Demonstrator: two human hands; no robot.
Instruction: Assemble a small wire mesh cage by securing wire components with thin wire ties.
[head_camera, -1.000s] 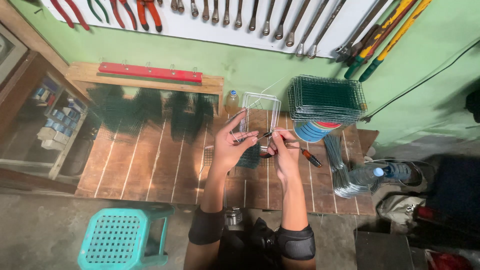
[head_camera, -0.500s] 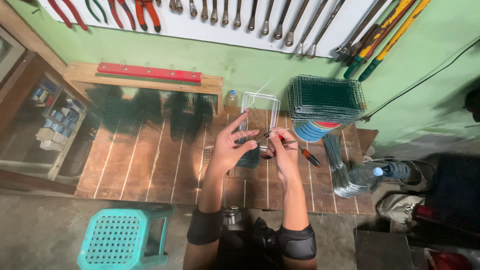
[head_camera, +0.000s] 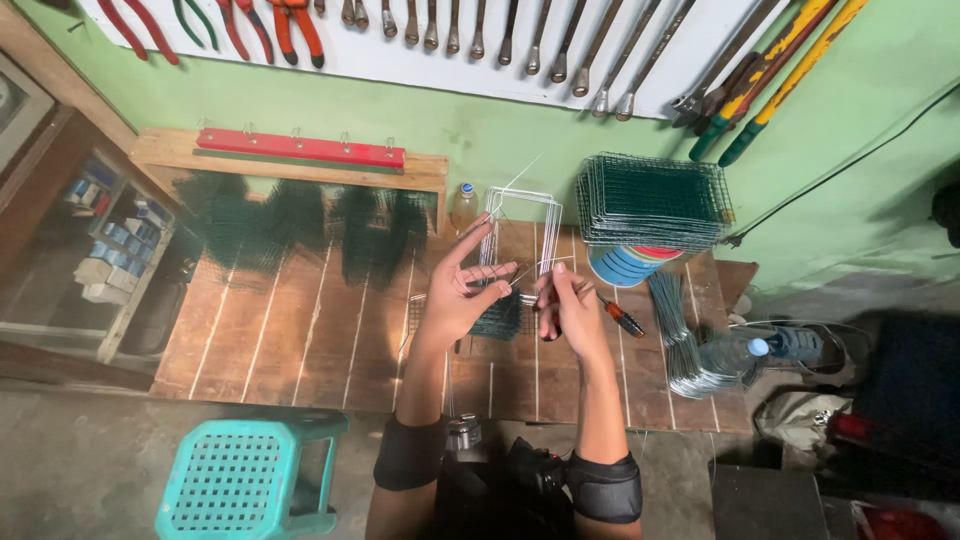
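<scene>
My left hand (head_camera: 462, 292) is raised over the wooden worktable (head_camera: 300, 340) with its fingers spread, and a thin wire runs by the fingertips. My right hand (head_camera: 566, 308) is closed on a tool with an orange-and-black handle (head_camera: 622, 319), and pinches the same wire (head_camera: 540, 265). Below the hands lies a small piece of green wire mesh (head_camera: 497, 318). Behind them stands a bent white wire frame (head_camera: 521, 222).
A stack of green mesh panels (head_camera: 652, 201) sits on a round blue tub (head_camera: 630, 265) at the right. Loose wire pieces (head_camera: 680, 335) and a plastic bottle (head_camera: 740, 352) lie beside it. A teal stool (head_camera: 245, 480) stands below. Pliers and wrenches hang on the wall.
My left hand has opened wider and lifted slightly, fingers now spread. The right hand stays closed on the tool in nearly the same spot.
</scene>
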